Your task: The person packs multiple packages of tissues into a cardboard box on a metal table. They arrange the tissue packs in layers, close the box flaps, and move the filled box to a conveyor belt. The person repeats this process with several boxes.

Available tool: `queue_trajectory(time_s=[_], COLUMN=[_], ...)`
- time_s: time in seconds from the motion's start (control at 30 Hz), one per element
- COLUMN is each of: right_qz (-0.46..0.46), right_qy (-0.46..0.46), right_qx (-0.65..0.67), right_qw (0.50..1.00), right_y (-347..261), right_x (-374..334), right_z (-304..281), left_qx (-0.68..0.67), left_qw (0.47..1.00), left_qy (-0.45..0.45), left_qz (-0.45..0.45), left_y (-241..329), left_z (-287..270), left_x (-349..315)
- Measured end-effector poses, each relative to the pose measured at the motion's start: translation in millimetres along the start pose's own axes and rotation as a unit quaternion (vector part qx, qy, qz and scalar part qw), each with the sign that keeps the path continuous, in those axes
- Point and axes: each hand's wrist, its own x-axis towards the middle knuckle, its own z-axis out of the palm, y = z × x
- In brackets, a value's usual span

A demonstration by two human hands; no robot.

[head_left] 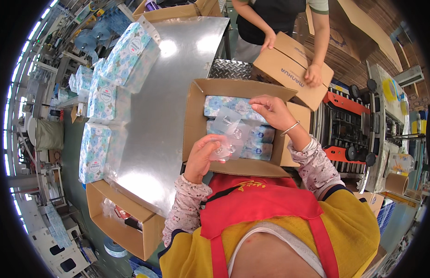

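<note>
My left hand is closed on a few thin translucent plastic sheets, which fan out over an open cardboard box in front of me. My right hand hovers above the box's right side, thumb and index finger slightly apart, with nothing visible between them. Inside the box lie several blue floral tissue packs, one across the far side and others nearer me. The sheets and my left hand hide part of the packs.
A metal table extends to the left, with floral packs stacked along its left edge. Across from me, a person's hands rest on a closed carton. A roller machine with orange plates stands right; another open carton sits lower left.
</note>
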Motion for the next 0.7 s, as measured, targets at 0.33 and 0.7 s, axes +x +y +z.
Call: queue_trajectory(time_s=[0.33, 0.7], right_qz=[0.166, 0.185], right_qy=[-0.046, -0.342], right_qx=[0.068, -0.399], right_qw=[0.983, 0.831], right_y=[29.0, 93.1], right_x=[5.7, -33.5], right_z=[-5.2, 85.7], left_qx=[-0.016, -0.081], left_qw=[0.927, 0.809], left_qy=[0.317, 0.570], left_qz=[0.197, 0.116], left_y=[0.2, -46.7], left_z=[-135.7, -254.2], left_x=[-82.7, -202.4])
